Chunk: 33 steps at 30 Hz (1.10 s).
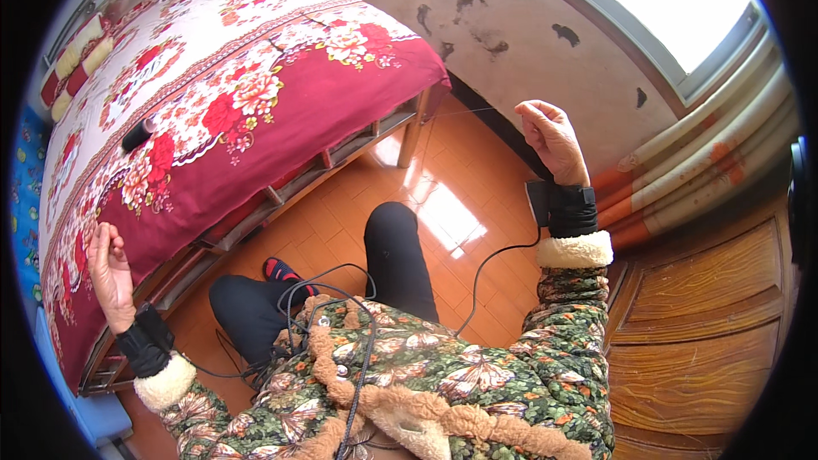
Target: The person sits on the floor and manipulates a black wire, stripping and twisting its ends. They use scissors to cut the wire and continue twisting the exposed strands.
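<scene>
My right hand (550,138) is raised in front of the wall, its fingers closed in a pinch. A fine dark thread (469,111) stretches leftward from those fingertips over the floor and fades from sight before the bed. Out to the left, beside the bed's near edge, my left hand (109,277) is held up with its fingers bent together. Anything between them is too small to make out. A black spool of thread (136,135) with a pale end lies on the flowered bedspread (349,85), beyond my left hand.
Black cables (366,324) loop over my lap and run to the bands on both wrists. The bed's wooden frame (290,196) is before my knees. A wooden panelled piece (699,324) and a curtain (716,153) stand right; a blue plastic stool (94,405) is lower left.
</scene>
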Available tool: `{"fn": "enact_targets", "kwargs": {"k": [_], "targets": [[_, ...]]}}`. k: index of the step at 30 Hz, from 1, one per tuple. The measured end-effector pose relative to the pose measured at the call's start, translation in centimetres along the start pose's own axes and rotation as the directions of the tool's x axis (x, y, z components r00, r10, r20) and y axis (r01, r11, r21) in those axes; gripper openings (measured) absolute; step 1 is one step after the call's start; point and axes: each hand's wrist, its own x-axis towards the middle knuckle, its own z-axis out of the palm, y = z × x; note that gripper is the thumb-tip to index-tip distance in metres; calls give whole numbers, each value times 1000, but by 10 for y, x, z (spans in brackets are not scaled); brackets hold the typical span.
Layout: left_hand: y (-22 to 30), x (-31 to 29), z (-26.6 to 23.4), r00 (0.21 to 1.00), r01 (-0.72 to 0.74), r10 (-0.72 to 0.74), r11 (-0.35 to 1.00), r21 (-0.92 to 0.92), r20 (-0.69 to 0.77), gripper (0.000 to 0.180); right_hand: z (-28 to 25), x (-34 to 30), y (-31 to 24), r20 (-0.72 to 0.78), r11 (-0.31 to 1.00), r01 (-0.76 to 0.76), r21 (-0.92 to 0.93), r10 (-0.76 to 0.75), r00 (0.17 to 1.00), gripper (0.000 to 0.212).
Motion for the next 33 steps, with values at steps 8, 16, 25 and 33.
{"fn": "enact_targets", "kwargs": {"k": [8,16,25,33], "targets": [[-2,13,-45,999,-19,21,999,-45,43,28,-34,-13,-5,-127,1000,21,19,-18,992,11],[18,16,-65,998,-58,58,996,-71,3,20,-64,-15,1,-222,998,43,55,-30,975,10],[27,17,-79,997,-70,68,995,-70,-38,22,-88,-18,3,-388,986,158,57,-124,913,12],[24,29,-92,995,-80,75,995,-62,-71,22,-121,-25,-2,-368,985,173,13,-156,917,13]]}}
